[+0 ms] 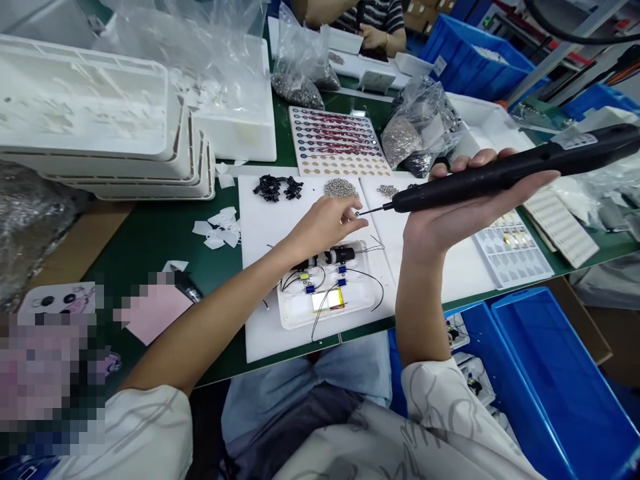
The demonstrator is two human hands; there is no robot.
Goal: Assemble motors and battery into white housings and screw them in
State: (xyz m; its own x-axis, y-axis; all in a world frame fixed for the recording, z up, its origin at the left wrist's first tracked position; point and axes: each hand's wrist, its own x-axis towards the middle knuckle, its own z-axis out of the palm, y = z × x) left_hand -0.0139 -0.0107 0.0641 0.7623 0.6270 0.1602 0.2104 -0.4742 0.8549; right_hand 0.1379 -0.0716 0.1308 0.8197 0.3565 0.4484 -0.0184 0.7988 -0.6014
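Note:
My right hand (450, 207) is wrapped round a black electric screwdriver (480, 177), held nearly level with its thin bit pointing left. Fingers pinched, my left hand (334, 219) is at the tip of the bit; whatever tiny piece they hold is too small to name. Just behind that hand lies a pile of small silver screws (341, 188). Below my left forearm sits a white plastic housing (287, 319), partly hidden. Inside it are a flat battery (327, 300), a black cylindrical part (342, 255), small blue parts (310, 289) and loose black wires.
Black plastic pieces (277, 188) and a smaller screw pile (387, 191) lie on the white mat (260, 267). Behind is a sheet of red-wired discs (335, 137). Stacked white trays (100, 150) stand left; a blue bin (555, 373) is low right. Another person's hand (374, 37) shows opposite.

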